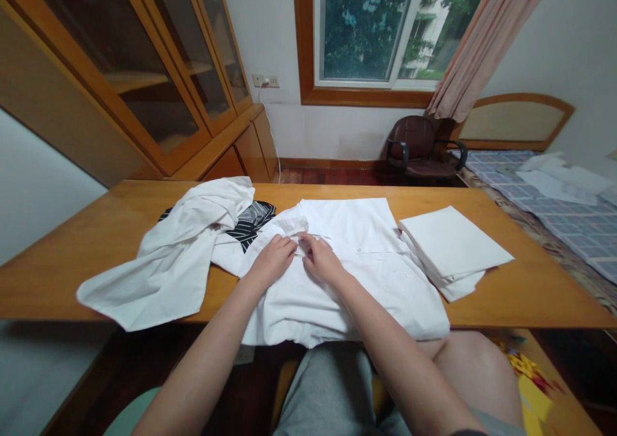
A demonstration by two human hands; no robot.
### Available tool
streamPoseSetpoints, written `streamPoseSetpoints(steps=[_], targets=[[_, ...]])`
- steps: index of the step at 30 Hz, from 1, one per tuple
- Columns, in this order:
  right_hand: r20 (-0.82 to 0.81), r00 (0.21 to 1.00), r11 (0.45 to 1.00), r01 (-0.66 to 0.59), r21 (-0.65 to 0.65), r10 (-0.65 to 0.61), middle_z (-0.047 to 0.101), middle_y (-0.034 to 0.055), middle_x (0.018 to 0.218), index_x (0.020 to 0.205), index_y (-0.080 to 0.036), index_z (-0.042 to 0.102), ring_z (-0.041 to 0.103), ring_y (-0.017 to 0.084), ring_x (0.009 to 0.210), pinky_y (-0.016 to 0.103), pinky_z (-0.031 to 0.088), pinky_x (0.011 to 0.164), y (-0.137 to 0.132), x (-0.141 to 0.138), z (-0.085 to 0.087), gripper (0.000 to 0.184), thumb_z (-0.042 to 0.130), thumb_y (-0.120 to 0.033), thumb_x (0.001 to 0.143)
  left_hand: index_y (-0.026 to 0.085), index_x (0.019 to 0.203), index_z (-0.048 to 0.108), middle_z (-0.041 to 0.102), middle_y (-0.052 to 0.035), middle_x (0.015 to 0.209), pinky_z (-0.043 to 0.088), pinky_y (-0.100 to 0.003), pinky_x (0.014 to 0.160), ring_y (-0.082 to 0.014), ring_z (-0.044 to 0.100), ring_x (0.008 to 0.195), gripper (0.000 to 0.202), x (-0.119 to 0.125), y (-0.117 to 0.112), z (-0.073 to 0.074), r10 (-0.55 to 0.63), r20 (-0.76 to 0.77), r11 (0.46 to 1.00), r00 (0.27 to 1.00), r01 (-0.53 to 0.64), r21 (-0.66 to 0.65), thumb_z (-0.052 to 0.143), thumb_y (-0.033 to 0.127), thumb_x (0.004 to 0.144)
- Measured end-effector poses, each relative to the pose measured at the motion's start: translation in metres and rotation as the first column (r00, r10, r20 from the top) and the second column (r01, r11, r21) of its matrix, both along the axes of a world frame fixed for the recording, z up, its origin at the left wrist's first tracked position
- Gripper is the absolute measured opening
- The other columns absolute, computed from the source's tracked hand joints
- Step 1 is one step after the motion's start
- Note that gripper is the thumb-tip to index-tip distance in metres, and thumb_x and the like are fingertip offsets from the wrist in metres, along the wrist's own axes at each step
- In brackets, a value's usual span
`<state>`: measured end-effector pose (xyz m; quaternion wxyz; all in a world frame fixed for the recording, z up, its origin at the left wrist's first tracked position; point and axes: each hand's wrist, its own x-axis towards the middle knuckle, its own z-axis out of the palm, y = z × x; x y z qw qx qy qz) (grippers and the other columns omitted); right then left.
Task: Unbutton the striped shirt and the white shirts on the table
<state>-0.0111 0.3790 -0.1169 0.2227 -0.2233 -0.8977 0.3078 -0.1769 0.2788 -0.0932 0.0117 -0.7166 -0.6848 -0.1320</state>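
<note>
A white shirt (pixel 357 224) is spread over the table in front of me, its near edge hanging a little past the front edge. Small buttons show along a seam that runs sideways across it. My left hand (pixel 274 259) is closed, its fingertips pinching the cloth at the shirt's upper left part. Close beside it, my right hand (pixel 322 259) also pinches the fabric with curled fingers. Between the two hands the cloth is bunched, and the exact spot they grip is partly hidden by the fingers.
A crumpled white garment (pixel 168 256) lies left on the wooden table (pixel 535 294), over black striped cloth (pixel 253 220). At the right sits a stack of folded white cloth (pixel 453 243). Beyond are an office chair (pixel 419 143), a bed (pixel 544 191) and a glass-door cabinet (pixel 159 89).
</note>
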Motion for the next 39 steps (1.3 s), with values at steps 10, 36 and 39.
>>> streamPoseSetpoints(steps=[10, 36, 39], targets=[[-0.011, 0.999, 0.998, 0.035, 0.049, -0.034, 0.07, 0.0051, 0.102, 0.103, -0.021, 0.07, 0.056, 0.021, 0.099, 0.035, 0.039, 0.094, 0.003, -0.001, -0.006, 0.014, 0.067, -0.026, 0.09, 0.021, 0.086, 0.07, 0.072, -0.0054, 0.091, 0.047, -0.038, 0.093, -0.0224, 0.062, 0.093, 0.015, -0.006, 0.006, 0.003, 0.08, 0.419, 0.996, 0.904, -0.083, -0.011, 0.056, 0.027, 0.088], [-0.138, 0.965, 0.969, 0.234, 0.075, -0.223, 0.061, 0.007, 0.096, 0.086, -0.02, 0.065, 0.051, 0.022, 0.096, 0.033, 0.04, 0.089, -0.003, 0.0, 0.006, 0.012, 0.06, -0.03, 0.092, 0.019, 0.078, 0.075, 0.076, -0.0041, 0.084, 0.048, -0.03, 0.08, -0.0226, 0.067, 0.083, 0.026, 0.009, 0.012, 0.005, 0.253, 0.62, 0.965, 0.742, -0.241, -0.104, 0.056, 0.035, 0.082], [-0.093, 0.981, 0.98, 0.177, 0.086, -0.17, 0.06, 0.0043, 0.082, 0.078, -0.02, 0.061, 0.053, 0.02, 0.085, 0.03, 0.041, 0.082, -0.008, -0.001, 0.007, 0.019, 0.059, -0.033, 0.092, 0.018, 0.078, 0.076, 0.077, -0.0041, 0.087, 0.049, -0.03, 0.081, -0.0231, 0.067, 0.087, 0.025, 0.009, 0.012, 0.001, 0.272, 0.672, 0.958, 0.688, -0.262, -0.119, 0.057, 0.035, 0.081]])
